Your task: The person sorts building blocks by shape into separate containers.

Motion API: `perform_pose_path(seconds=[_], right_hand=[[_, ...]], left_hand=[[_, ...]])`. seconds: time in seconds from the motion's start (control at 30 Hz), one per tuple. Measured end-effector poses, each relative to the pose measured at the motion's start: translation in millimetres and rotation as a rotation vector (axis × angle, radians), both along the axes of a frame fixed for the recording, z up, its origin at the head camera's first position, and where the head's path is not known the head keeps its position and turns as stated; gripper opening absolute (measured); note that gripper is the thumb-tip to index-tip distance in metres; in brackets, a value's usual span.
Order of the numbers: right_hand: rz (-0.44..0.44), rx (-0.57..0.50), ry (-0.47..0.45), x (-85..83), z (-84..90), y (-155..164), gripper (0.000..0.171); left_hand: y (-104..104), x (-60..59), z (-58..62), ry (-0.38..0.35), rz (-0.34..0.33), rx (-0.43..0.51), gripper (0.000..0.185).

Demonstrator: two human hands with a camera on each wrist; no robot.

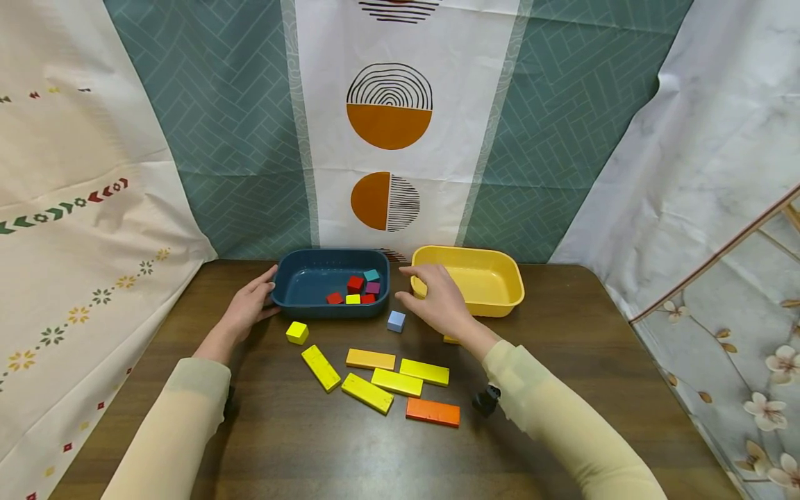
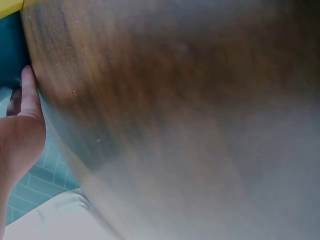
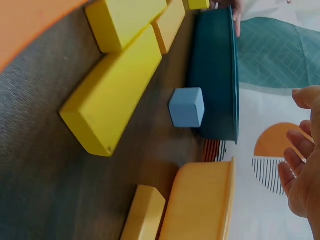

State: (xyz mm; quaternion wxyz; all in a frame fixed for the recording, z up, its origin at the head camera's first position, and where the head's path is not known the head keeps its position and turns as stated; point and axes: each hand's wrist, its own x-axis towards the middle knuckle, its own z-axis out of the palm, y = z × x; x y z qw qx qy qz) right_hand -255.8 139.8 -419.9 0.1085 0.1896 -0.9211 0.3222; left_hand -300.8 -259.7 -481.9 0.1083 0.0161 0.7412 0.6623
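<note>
Nearest us lay the planks (image 1: 400, 381) on the table (image 1: 562, 389); beyond them our blue cube (image 1: 396, 321) sat just before the blue tray (image 1: 331, 282). We held our right hand (image 1: 437, 300) over it, fingers loose, gripping nothing. Our left hand (image 1: 250, 305) rested flat against the tray's end. Light, hard, smooth, we judged: pinch its opposite faces. Farthest stood the yellow tray (image 1: 475, 278).

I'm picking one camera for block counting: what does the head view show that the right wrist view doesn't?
Only the head view shows the cubes inside the blue bin, the orange flat block and the left hand on the bin's side. Only the right wrist view shows the yellow block beside the yellow bin clearly. Both show the light blue cube.
</note>
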Motion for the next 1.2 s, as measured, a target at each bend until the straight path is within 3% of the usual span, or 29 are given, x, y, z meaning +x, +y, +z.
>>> perform_pose_path(seconds=[0.2,0.47,0.87,1.2], right_hand=[[0.042,0.035,0.000,7.5,-7.5,-3.2,0.053],[0.033,0.113,-0.022,13.1,-22.4,-3.1,0.052],[0.003,0.219,-0.126,17.0,-41.3,-6.1,0.053],[-0.039,0.286,-0.176,16.7,-50.9,-10.9,0.050]], left_hand=[[-3.9,-4.4,-9.0,0.015,0.005,-0.035,0.055],[-3.5,-4.7,-8.8,0.015,0.003,-0.030,0.055],[4.1,11.3,17.7,-0.019,-0.008,0.017,0.057],[5.2,11.6,18.4,-0.011,-0.010,0.017,0.057]])
